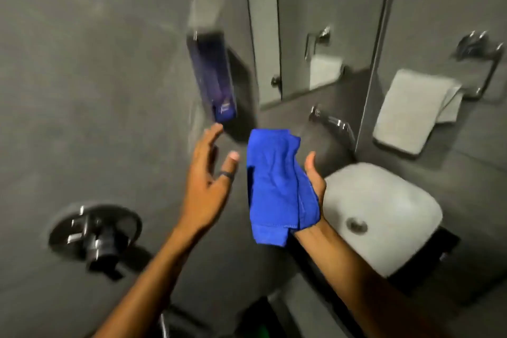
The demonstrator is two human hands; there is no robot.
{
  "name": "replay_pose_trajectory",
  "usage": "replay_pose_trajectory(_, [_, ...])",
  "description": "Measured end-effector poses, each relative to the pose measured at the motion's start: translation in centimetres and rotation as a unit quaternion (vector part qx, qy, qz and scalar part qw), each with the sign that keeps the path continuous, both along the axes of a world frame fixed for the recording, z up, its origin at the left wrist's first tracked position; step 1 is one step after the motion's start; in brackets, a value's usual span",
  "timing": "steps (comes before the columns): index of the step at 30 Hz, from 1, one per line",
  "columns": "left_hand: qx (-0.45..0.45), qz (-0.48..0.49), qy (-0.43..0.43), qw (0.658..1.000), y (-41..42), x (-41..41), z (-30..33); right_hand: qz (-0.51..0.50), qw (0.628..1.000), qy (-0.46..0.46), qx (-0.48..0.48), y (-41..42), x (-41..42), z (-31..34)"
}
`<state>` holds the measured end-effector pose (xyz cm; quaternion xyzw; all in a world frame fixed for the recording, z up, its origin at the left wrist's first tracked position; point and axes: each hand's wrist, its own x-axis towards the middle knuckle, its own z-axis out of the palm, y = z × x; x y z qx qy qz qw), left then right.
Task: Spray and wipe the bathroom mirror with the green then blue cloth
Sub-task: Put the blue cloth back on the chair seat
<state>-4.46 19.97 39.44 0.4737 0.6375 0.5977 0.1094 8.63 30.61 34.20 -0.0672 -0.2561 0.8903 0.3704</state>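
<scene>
The blue cloth (277,186) hangs folded over the palm of my right hand (315,184), which holds it in front of the wall. My left hand (211,175) is raised just left of the cloth, fingers spread, holding nothing; a dark ring sits on one finger. The mirror (323,16) is at the upper right, reflecting a towel ring and a white towel. A small green patch (263,331) shows at the bottom edge; I cannot tell what it is. No spray bottle shows.
A dark wall-mounted dispenser (212,77) hangs just above my left hand. A chrome tap (332,121) sticks out over the white basin (384,217). A white towel (414,110) hangs on a ring at right. A round valve (94,230) sits low left on the grey wall.
</scene>
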Motion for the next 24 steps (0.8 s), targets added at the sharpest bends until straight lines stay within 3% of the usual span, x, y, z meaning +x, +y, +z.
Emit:
replay_pose_trajectory(2, [-0.111,-0.048,-0.214,0.969,-3.2,2.3,-7.0,0.003,0.999,-0.048,-0.02,-3.5,-0.4,-4.2])
replay_pose_trajectory(4, [-0.179,-0.117,-0.413,0.886,-5.9,3.3,-12.9,0.037,0.991,-0.112,-0.058,-6.0,-0.4,-8.8])
replay_pose_trajectory(6, [-0.214,-0.158,-0.509,0.818,-8.9,3.9,-18.2,0.084,0.98,-0.173,-0.045,-8.0,-0.3,-13.4])
replay_pose_trajectory(8, [-0.272,-0.096,-0.527,0.799,-12.0,4.7,-23.0,0.098,0.942,-0.316,0.055,-9.4,-0.2,-18.3])
replay_pose_trajectory(11, [-0.336,0.008,-0.503,0.796,-16.2,6.2,-29.8,0.144,0.825,-0.509,0.199,-11.5,-0.3,-25.8])
replay_pose_trajectory(13, [-0.365,0.067,-0.517,0.771,-18.6,7.0,-34.6,0.181,0.755,-0.58,0.247,-13.3,-0.3,-31.5])
replay_pose_trajectory(15, [-0.383,0.124,-0.53,0.747,-20.6,7.6,-39.5,0.224,0.713,-0.612,0.258,-14.9,-0.9,-36.9])
replay_pose_trajectory(18, [-0.383,0.185,-0.537,0.728,-22.3,7.6,-45.5,0.244,0.685,-0.64,0.25,-16.8,-2.8,-43.4])
replay_pose_trajectory(24, [-0.381,0.214,-0.493,0.752,-24.0,5.0,-54.0,0.252,0.661,-0.664,0.244,-19.1,-7.2,-50.5])
